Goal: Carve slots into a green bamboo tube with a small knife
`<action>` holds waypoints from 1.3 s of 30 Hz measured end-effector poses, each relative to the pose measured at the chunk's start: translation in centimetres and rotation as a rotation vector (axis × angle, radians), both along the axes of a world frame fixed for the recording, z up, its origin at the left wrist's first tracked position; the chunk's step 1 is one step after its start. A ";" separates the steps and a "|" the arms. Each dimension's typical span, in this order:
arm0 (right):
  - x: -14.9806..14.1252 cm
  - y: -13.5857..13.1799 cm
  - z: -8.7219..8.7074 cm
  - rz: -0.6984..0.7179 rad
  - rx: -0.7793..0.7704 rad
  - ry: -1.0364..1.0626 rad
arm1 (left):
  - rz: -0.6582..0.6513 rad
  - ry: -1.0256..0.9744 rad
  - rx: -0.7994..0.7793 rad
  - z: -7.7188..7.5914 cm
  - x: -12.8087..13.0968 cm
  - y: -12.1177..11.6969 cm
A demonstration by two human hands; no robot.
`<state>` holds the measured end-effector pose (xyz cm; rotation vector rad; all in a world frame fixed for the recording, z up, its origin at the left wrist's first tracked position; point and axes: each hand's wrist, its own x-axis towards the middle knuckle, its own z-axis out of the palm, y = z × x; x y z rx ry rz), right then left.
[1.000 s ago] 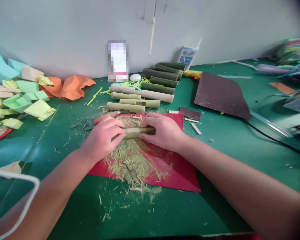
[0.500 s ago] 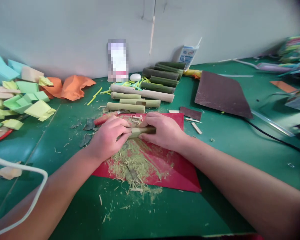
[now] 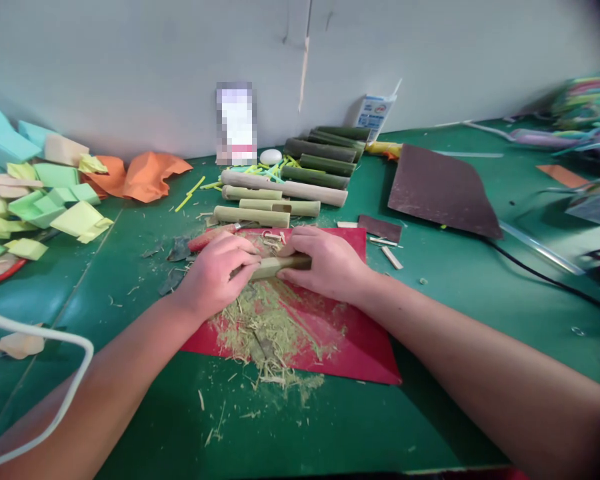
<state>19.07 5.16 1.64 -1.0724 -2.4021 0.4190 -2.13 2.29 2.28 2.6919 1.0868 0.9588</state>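
My right hand [image 3: 325, 261] is closed around the right end of a short pale-green bamboo piece [image 3: 270, 267], held crosswise. The fingers of my left hand [image 3: 223, 263] are closed around its left end. Something dark shows between the left thumb and fingers, but I cannot tell what. Beneath both hands lies a red sheet [image 3: 353, 340], strewn with greenish bamboo dust and shavings [image 3: 280, 327]. Just behind my left hand is a red-handled tool [image 3: 213, 237], partly hidden by the knuckles.
Beyond the hands lie several cut bamboo tubes [image 3: 253, 216], pale and dark green. A phone [image 3: 237, 127] and a carton [image 3: 375, 115] stand against the wall. Folded papers [image 3: 45, 207] cover the left; a dark brown sheet [image 3: 443, 190] lies right. A white wire frame [image 3: 87, 350] crosses the lower left.
My left hand has shifted very slightly to the left along the bamboo piece, showing a little more of it. My right hand keeps its hold.
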 end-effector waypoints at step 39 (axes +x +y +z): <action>0.2 0.0 0.2 0.045 -0.037 0.020 | -0.056 -0.022 -0.044 0.3 0.1 -0.2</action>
